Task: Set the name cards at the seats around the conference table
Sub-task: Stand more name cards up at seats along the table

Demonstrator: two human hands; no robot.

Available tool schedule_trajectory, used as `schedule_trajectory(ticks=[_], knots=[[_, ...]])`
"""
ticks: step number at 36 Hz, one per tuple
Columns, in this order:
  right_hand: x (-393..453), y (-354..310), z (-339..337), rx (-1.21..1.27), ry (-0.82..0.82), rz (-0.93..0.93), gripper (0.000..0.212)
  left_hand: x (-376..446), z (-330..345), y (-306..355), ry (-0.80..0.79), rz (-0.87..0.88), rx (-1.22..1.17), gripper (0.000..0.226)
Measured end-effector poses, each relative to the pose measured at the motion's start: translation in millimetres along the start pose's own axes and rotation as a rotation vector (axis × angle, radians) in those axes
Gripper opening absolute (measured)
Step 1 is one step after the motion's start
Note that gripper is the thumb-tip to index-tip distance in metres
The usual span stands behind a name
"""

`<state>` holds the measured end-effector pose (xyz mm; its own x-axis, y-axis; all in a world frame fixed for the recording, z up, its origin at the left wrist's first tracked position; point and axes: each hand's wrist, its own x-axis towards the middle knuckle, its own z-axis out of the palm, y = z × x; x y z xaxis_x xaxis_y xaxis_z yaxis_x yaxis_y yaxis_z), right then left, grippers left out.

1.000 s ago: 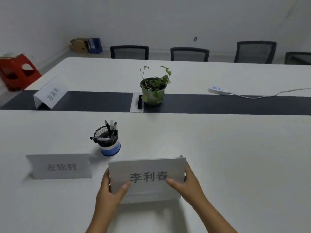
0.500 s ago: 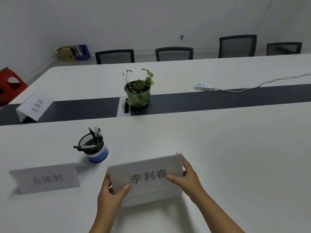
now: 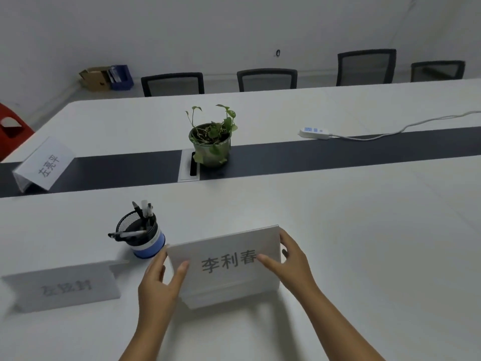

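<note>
A white name card (image 3: 229, 267) with dark printed characters is held a little above the near side of the white conference table (image 3: 364, 243). My left hand (image 3: 158, 280) grips its left edge, thumb on the front face. My right hand (image 3: 289, 261) grips its right edge, thumb across the last character. A second name card (image 3: 62, 285) stands on the table to the left. A third name card (image 3: 44, 165) stands at the table's far left end on the dark centre strip.
A blue mesh pen holder (image 3: 140, 235) stands just left of the held card. A potted plant (image 3: 212, 136) sits on the dark strip beside a cable hatch (image 3: 190, 166). A power strip (image 3: 313, 132) with its cord lies further right. Several chairs (image 3: 266, 79) line the far side.
The view has swung right and tilted, so the left cards and pen holder sit further left in view. Both hands keep their grip on the name card.
</note>
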<state>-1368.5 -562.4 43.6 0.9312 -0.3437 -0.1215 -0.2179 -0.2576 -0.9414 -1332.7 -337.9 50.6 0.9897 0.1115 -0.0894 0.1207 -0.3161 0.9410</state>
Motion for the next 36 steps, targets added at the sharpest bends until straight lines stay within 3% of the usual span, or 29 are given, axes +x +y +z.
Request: schedule_trajectory(ticks=[6,22,28,32,36], knots=[[-3,-2,0,0.056,0.114,-0.046,0.046,-3,2,6,0.088,-0.009,-0.128,0.044],[-11,-35,-6,-0.012,0.351,-0.166,0.033,-11,14,20,0.26,0.166,-0.022,0.032],[-24,-41,-56,0.135,0.545,-0.28,0.03,-38,42,56,0.178,0.375,-0.159,0.044],[-38,-28,-112,0.22,0.623,-0.263,0.025,-63,83,82,0.109,0.385,-0.28,0.039],[-47,-9,-164,0.244,0.699,-0.201,0.032,-85,135,94,-0.011,0.385,-0.35,0.036]])
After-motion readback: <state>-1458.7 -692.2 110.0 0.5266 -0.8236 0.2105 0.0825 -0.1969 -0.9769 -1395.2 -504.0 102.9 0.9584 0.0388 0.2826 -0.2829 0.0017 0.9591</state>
